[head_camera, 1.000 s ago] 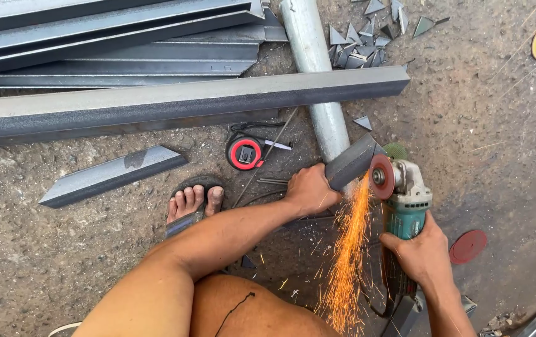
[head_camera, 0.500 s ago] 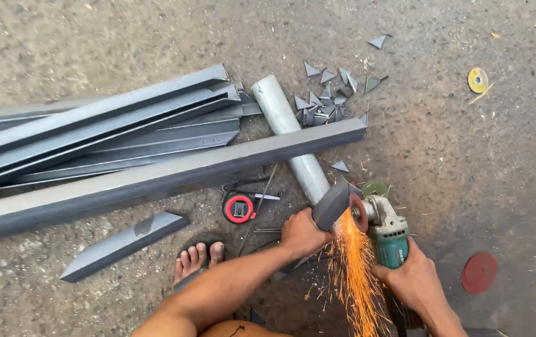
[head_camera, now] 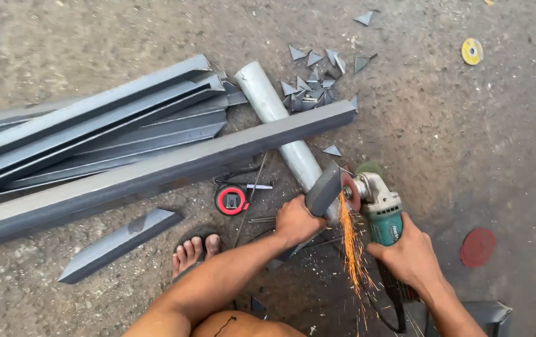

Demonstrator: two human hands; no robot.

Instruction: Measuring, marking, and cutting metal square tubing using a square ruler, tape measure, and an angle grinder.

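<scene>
Low and right of centre, the left hand [head_camera: 296,221] is clenched around a short steel offcut [head_camera: 322,189] propped on the grey pipe [head_camera: 283,134]; the right hand [head_camera: 408,253] wraps the angle grinder [head_camera: 380,212]. Best to keep the disc square, pressure light, and sparks away from the sandalled foot [head_camera: 194,253].

We count one angle grinder [head_camera: 380,212], one tape measure [head_camera: 231,200] and one round pipe [head_camera: 280,125]. Loose discs number two: one yellow disc [head_camera: 471,51], one red disc [head_camera: 477,247]. One long steel bar [head_camera: 155,171] lies across the pipe; one short cut piece [head_camera: 118,243] lies apart. Stacked bars [head_camera: 93,131]: count unclear. Triangular offcuts [head_camera: 318,81]: over a dozen, exact count unclear.
</scene>
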